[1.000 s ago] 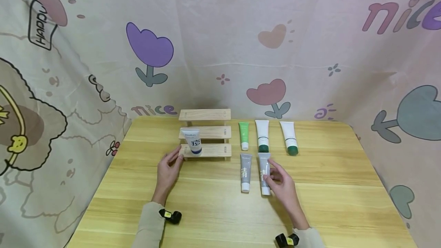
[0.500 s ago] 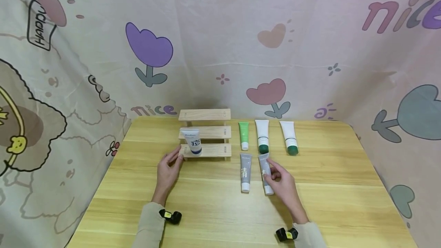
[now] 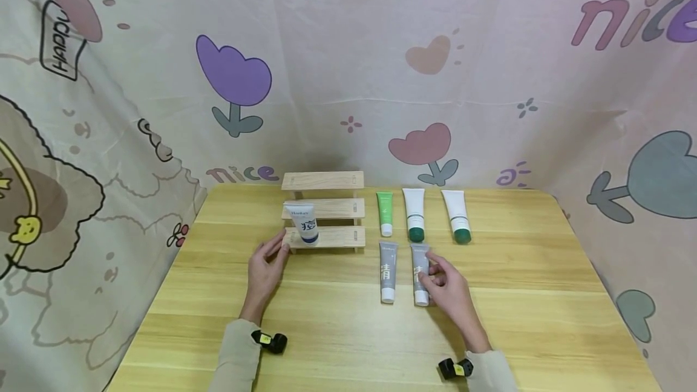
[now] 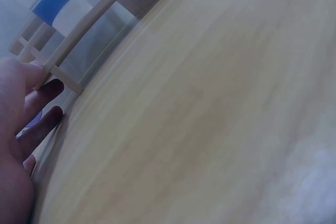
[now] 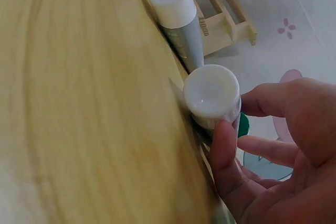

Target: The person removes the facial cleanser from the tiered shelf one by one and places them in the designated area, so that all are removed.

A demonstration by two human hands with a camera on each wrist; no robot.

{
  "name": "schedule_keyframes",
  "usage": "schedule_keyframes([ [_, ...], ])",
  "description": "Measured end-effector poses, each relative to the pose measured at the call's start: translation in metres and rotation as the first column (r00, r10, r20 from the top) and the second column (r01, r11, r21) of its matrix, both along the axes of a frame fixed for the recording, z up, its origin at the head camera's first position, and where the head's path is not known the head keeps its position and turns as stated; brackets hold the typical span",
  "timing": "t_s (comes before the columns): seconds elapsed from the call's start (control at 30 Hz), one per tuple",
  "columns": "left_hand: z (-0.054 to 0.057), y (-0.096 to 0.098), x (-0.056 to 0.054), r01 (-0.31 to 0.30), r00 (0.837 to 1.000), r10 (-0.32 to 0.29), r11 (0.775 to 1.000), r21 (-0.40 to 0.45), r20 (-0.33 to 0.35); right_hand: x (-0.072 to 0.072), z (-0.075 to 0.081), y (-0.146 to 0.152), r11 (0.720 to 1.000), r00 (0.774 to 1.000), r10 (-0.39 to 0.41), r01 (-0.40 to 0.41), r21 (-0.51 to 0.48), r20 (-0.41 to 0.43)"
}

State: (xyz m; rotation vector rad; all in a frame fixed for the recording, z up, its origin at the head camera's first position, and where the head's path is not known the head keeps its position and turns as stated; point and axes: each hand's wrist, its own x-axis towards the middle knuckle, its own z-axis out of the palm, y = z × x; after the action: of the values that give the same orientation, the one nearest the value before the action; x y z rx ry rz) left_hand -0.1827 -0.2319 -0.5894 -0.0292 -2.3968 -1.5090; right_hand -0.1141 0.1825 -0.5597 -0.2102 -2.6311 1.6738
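My left hand (image 3: pixel 267 268) grips the left end of a three-tier wooden display stand (image 3: pixel 345 236), with thumb and fingers about its lowest shelf in the left wrist view. On that shelf a white squeeze tube (image 3: pixel 305 222) with a blue band stands on its cap. With thumb and index finger on either side, my right hand (image 3: pixel 448 283) pinches a grey squeeze tube (image 3: pixel 420 271) near the table; its white cap (image 5: pixel 211 92) faces the right wrist camera. A second grey tube (image 3: pixel 388 271) lies just left of it, cap toward me.
Behind the grey tubes lie a green tube (image 3: pixel 385 213) and two white tubes with green caps, one in the middle (image 3: pixel 414 210) and one at right (image 3: pixel 457 213). All rest on the wooden table (image 3: pixel 348 331). A printed cloth (image 3: pixel 337 47) hangs behind.
The grey tube in my right hand tilted, then came back nearly straight, a little right of where it was. The right hand shifted slightly right with it. My left hand stayed on the stand.
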Motion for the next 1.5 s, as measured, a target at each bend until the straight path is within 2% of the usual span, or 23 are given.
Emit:
schedule_keyframes([
  [0.3, 0.0, 0.001, 0.001, 0.007, 1.0, -0.007, 1.0, 0.005, 0.008, 0.001, -0.005, 0.002, 0.999, 0.999, 0.005, -0.003, -0.054, 0.037],
  [0.57, 0.0, 0.001, 0.0, 0.012, 1.0, -0.012, 1.0, 0.0, 0.013, 0.0, -0.007, 0.005, 0.998, 0.999, 0.029, -0.027, -0.058, 0.024],
  [0.8, 0.0, 0.002, -0.002, 0.025, 1.0, -0.024, 1.0, -0.013, 0.005, 0.008, -0.004, 0.008, 0.994, 1.0, 0.01, -0.008, -0.105, 0.022],
  [0.93, 0.0, 0.002, -0.003, 0.028, 1.0, -0.028, 1.0, -0.013, 0.001, 0.011, 0.004, 0.01, 0.991, 0.996, -0.039, 0.028, -0.131, -0.083],
  [1.07, 0.001, 0.001, -0.004, 0.026, 1.0, -0.026, 1.0, -0.013, 0.0, 0.011, 0.018, 0.009, 0.987, 0.977, -0.069, 0.038, -0.155, -0.199],
  [1.2, 0.002, 0.0, -0.003, 0.025, 1.0, -0.025, 1.0, -0.007, 0.004, 0.013, 0.047, -0.005, 0.983, 0.958, -0.052, 0.0, -0.182, -0.281],
  [1.3, 0.002, 0.0, -0.002, 0.024, 1.0, -0.024, 1.0, 0.0, 0.011, 0.014, 0.06, -0.019, 0.982, 0.935, -0.033, -0.036, -0.188, -0.353],
  [1.43, 0.001, 0.0, 0.0, 0.016, 1.0, -0.016, 1.0, 0.004, 0.02, 0.008, 0.042, -0.035, 0.972, 0.892, -0.007, -0.101, -0.214, -0.452],
  [1.5, 0.0, -0.001, 0.0, 0.01, 1.0, -0.01, 1.0, 0.008, 0.021, 0.004, 0.034, -0.043, 0.963, 0.879, 0.01, -0.137, -0.232, -0.476],
])
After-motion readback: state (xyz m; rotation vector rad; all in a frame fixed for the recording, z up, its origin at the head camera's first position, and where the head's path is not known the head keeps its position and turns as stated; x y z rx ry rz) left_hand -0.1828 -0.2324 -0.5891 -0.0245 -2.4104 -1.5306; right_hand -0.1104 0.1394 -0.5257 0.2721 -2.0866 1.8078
